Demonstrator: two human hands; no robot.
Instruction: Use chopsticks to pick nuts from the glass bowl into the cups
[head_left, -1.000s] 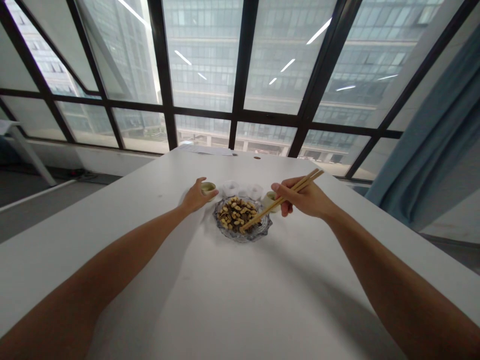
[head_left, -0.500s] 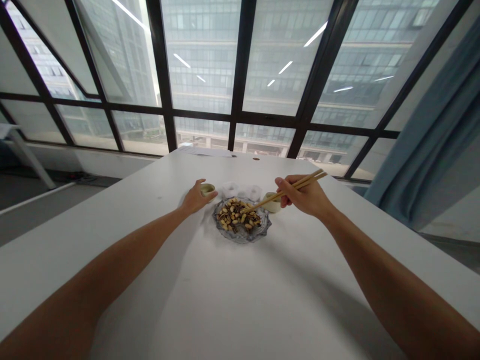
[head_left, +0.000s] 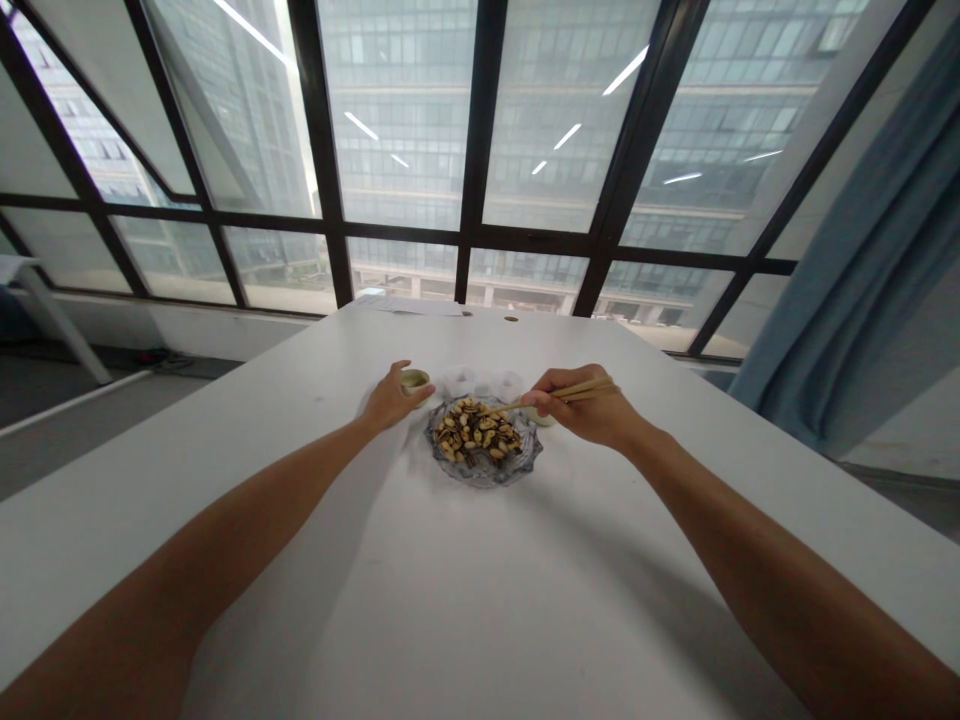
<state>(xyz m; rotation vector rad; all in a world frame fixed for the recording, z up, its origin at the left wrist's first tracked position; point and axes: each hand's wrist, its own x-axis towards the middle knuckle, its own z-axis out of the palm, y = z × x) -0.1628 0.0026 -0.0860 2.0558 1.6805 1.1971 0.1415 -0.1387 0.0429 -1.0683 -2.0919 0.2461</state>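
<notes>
A scalloped clear glass dish [head_left: 486,478] stands on the white table, heaped with pale nuts and dark striped seeds [head_left: 474,428]. My left hand [head_left: 391,397] is curled round a small pale-green cup [head_left: 414,381] at the dish's far left. In my right hand [head_left: 581,402] is a pair of wooden chopsticks [head_left: 574,391], with their tips at the upper part of the heap. Whether the tips pinch a nut is too small to tell. Partly hidden behind my right hand, a second pale cup [head_left: 540,415] stands at the dish's right.
Behind the dish, faint clear things [head_left: 480,382], perhaps glass or plastic, rest on the white table [head_left: 435,590]. Papers [head_left: 412,304] lie at its far edge. Tall dark-framed windows stand beyond, and a blue curtain [head_left: 847,280] hangs at the right.
My right hand has moved left and lower, so the chopsticks lie flatter and their tips reach the upper part of the heap. My left hand stays at the cup.
</notes>
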